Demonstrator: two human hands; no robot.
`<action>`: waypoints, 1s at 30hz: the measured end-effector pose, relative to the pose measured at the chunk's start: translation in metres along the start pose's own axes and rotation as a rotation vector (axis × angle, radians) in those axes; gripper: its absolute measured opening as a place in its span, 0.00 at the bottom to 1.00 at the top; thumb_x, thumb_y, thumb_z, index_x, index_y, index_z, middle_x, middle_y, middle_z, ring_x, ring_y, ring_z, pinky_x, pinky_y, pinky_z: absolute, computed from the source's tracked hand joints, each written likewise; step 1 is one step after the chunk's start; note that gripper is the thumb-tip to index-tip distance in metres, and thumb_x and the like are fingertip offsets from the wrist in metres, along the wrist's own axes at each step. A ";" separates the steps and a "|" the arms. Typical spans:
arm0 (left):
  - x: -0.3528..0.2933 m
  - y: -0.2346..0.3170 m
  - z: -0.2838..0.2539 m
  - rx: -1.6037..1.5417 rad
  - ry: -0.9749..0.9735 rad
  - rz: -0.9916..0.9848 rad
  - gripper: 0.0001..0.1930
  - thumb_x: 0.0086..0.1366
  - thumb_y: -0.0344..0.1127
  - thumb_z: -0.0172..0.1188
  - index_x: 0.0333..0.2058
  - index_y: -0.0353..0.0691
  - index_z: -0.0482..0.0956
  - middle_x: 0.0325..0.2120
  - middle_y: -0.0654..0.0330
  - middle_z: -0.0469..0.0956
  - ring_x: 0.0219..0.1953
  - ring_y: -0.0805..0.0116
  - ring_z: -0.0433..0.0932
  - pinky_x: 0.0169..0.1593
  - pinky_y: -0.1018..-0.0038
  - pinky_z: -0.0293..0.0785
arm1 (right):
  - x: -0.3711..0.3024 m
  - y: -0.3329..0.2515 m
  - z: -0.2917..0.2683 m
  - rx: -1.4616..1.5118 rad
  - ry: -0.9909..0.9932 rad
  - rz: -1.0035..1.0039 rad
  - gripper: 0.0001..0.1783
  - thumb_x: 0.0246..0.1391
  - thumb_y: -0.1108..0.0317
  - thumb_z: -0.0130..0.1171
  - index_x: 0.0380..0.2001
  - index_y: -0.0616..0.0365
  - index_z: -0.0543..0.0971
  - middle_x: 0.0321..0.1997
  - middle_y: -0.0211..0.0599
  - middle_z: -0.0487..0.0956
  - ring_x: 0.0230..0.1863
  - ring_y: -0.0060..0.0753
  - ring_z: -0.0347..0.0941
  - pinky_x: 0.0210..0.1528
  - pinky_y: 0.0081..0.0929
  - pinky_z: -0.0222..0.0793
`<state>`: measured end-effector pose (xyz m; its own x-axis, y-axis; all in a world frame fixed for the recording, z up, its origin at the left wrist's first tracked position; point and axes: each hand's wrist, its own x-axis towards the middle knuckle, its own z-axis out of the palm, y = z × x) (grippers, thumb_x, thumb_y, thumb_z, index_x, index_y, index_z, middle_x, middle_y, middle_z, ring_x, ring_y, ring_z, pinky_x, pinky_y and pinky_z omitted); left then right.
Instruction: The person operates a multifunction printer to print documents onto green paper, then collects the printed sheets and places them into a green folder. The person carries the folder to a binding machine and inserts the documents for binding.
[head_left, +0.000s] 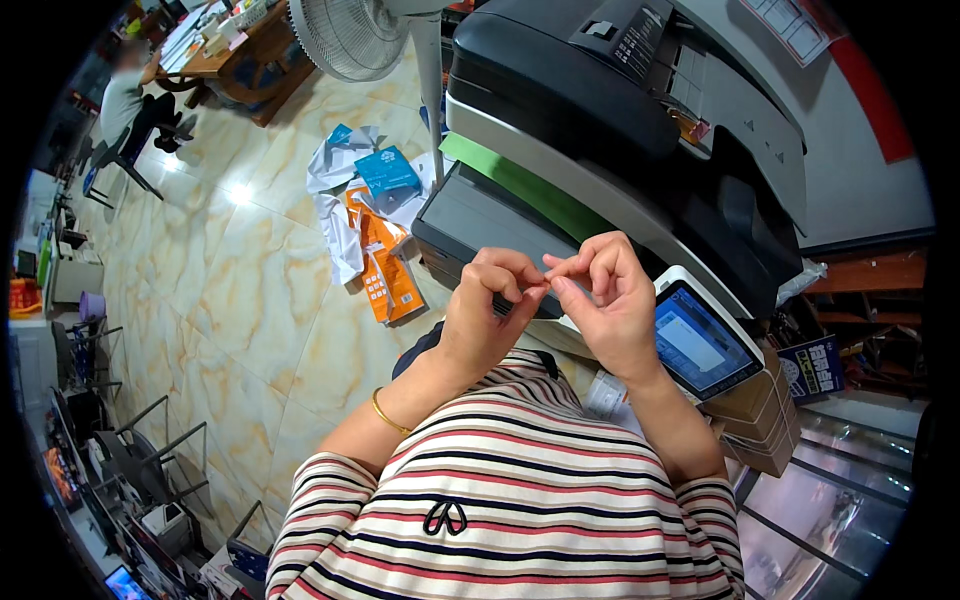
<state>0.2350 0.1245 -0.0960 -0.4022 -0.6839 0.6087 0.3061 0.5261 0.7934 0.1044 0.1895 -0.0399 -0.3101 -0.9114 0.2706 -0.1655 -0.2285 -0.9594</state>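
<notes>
Both hands are raised in front of my chest, fingertips meeting in a pinch. Thumb and forefinger of my left hand (478, 325) press together, the other fingers curled. My right hand (612, 310) pinches at the same spot from the other side. Whatever lies between the fingertips is too small to make out. Just beyond them stands a large black and white copier (560, 95), with a green sheet (535, 185) in its gap above a grey surface (490, 215). Right of my right hand, the copier's touch screen (703, 342) is lit blue.
A white standing fan (350, 35) is left of the copier. An orange packet (385, 270), a blue packet (387, 172) and white wrapping lie on the marbled floor. A tied cardboard box (765, 425) sits right. Chairs (150, 450) line the left; a person (125, 100) sits by a wooden table (235, 60).
</notes>
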 end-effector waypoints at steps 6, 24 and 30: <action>0.001 0.000 -0.006 0.110 -0.077 0.115 0.22 0.51 0.14 0.63 0.32 0.41 0.57 0.33 0.52 0.72 0.34 0.63 0.76 0.37 0.74 0.77 | 0.001 -0.005 0.000 0.082 -0.027 0.100 0.17 0.45 0.89 0.54 0.23 0.57 0.58 0.33 0.31 0.60 0.35 0.21 0.74 0.49 0.29 0.72; 0.004 -0.004 -0.016 0.193 -0.214 0.373 0.19 0.46 0.11 0.58 0.29 0.39 0.60 0.30 0.54 0.69 0.30 0.60 0.73 0.31 0.71 0.75 | -0.003 -0.011 0.007 -0.123 -0.072 0.081 0.18 0.43 0.89 0.55 0.23 0.58 0.58 0.28 0.31 0.59 0.28 0.20 0.69 0.42 0.24 0.74; 0.004 -0.005 -0.020 0.220 -0.267 0.411 0.20 0.43 0.13 0.60 0.29 0.40 0.61 0.30 0.56 0.68 0.33 0.58 0.72 0.34 0.68 0.73 | -0.004 -0.009 0.010 -0.228 -0.055 -0.032 0.17 0.42 0.88 0.55 0.21 0.59 0.59 0.29 0.34 0.61 0.27 0.23 0.69 0.41 0.25 0.77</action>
<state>0.2490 0.1091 -0.0979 -0.5011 -0.2620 0.8247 0.3083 0.8364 0.4531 0.1169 0.1918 -0.0337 -0.2512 -0.9236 0.2895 -0.3838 -0.1795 -0.9058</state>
